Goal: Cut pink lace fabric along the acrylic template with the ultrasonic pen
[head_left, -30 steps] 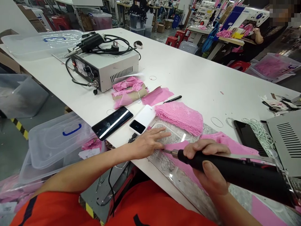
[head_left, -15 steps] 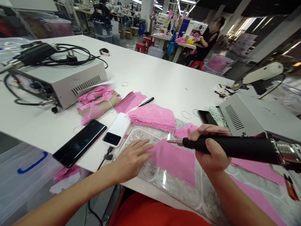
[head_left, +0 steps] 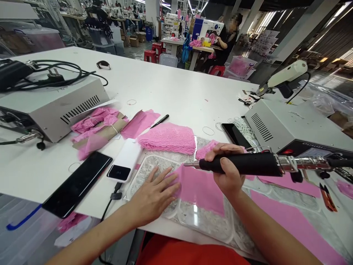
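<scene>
My left hand (head_left: 156, 195) lies flat with its fingers spread, the fingertips on the left edge of a piece of thin pink fabric (head_left: 204, 187). The fabric rests on a clear ribbed plastic lid (head_left: 205, 222). My right hand (head_left: 228, 173) is wrapped around a black corded hand tool (head_left: 248, 163) with a narrow metal tip. That tip points left and is at the fabric's upper left corner; whether it touches, I cannot tell. Behind the fabric sits a stack of pink lace pieces (head_left: 168, 138), with a smaller pink lace piece (head_left: 205, 149) to its right.
A white power bank (head_left: 125, 160) and a black phone (head_left: 78, 184) lie left. Grey metal boxes with cables stand at left (head_left: 55, 105) and right (head_left: 298, 125). Orange-handled snips (head_left: 328, 198) and more pink fabric (head_left: 292, 221) lie right. A person (head_left: 227, 44) sits at a sewing machine.
The view has shifted to the right. The tool's metal tip has come nearer to my left hand along the fabric's upper left corner. Both hands keep their hold and pose.
</scene>
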Motion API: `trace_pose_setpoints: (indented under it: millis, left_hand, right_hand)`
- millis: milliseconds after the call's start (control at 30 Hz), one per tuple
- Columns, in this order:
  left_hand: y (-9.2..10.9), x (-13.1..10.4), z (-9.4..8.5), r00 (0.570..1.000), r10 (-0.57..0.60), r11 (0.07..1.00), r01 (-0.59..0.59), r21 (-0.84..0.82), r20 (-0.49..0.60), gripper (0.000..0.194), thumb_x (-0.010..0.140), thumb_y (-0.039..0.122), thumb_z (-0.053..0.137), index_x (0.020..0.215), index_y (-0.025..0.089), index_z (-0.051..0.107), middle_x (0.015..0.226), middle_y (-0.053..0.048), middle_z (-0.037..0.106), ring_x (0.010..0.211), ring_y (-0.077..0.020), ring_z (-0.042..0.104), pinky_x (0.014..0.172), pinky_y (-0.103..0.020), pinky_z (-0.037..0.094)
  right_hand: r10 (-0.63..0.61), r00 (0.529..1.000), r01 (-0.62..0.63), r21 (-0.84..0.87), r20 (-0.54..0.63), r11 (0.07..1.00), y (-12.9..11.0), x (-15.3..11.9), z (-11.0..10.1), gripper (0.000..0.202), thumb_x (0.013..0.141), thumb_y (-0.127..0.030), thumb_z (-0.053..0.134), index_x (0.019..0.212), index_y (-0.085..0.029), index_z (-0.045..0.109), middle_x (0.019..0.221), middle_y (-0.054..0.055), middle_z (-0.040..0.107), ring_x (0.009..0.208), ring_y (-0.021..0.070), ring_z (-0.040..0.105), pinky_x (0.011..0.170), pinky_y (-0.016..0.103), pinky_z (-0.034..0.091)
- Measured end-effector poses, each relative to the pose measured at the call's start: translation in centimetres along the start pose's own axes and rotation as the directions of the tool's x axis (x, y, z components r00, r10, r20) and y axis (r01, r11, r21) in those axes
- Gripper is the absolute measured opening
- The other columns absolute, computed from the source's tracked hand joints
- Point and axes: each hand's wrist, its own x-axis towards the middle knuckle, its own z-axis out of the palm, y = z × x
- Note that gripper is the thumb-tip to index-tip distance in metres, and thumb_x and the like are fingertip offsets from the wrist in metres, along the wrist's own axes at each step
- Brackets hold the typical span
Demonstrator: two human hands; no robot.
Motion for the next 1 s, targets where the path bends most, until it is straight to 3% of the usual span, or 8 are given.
trace_pose_setpoints:
  millis: [433, 700, 867, 1000]
  left_hand:
    - [0.1, 0.1, -0.1, 0.999, -0.033, 0.997, 0.033, -0.072, -0.005, 0.032, 0.100, 0.028, 0.043, 0.128, 0.023, 0.056, 0.139, -0.004, 0.055, 0.138, -0.0271, 0.038, 0.116, -0.055, 0.024]
    - [-0.3, 0.0, 0.1, 0.999, 0.033, 0.998, -0.032, 0.050, -0.023, 0.035, 0.099, 0.023, 0.044, 0.132, 0.022, 0.054, 0.142, -0.004, 0.051, 0.141, -0.0267, 0.033, 0.118, -0.054, 0.018]
    - [-0.9, 0.1, 0.0, 0.992, 0.098, 0.993, -0.092, 0.080, -0.079, 0.036, 0.096, 0.015, 0.046, 0.130, 0.020, 0.056, 0.145, -0.004, 0.048, 0.145, -0.0256, 0.023, 0.120, -0.051, 0.011]
    - [-1.3, 0.1, 0.2, 0.987, 0.117, 0.992, -0.110, 0.066, -0.111, 0.036, 0.094, 0.017, 0.047, 0.129, 0.023, 0.056, 0.143, -0.003, 0.051, 0.144, -0.0245, 0.027, 0.120, -0.049, 0.013]
  right_hand:
    - [0.020, 1.000, -0.019, -0.049, 0.016, 0.999, -0.1, 0.1, 0.4, 0.009, 0.077, -0.023, 0.062, 0.083, -0.022, 0.055, 0.082, -0.002, 0.059, 0.061, 0.0120, 0.061, 0.062, 0.033, 0.052]
    - [-0.004, 1.000, 0.004, -0.034, -0.007, 0.999, -0.2, 0.7, 0.2, 0.013, 0.077, -0.023, 0.061, 0.090, -0.023, 0.056, 0.086, -0.002, 0.060, 0.061, 0.0112, 0.061, 0.063, 0.033, 0.053]
    - [-0.078, 0.993, 0.069, -0.100, -0.089, 0.993, -3.2, 2.2, -2.6, 0.014, 0.074, -0.022, 0.060, 0.087, -0.023, 0.057, 0.085, -0.002, 0.058, 0.058, 0.0111, 0.060, 0.059, 0.031, 0.051]
    - [-0.094, 0.983, 0.062, -0.193, -0.160, 0.979, -5.3, 1.6, -6.0, 0.011, 0.071, -0.022, 0.059, 0.082, -0.022, 0.059, 0.079, -0.001, 0.058, 0.055, 0.0118, 0.058, 0.055, 0.031, 0.049]
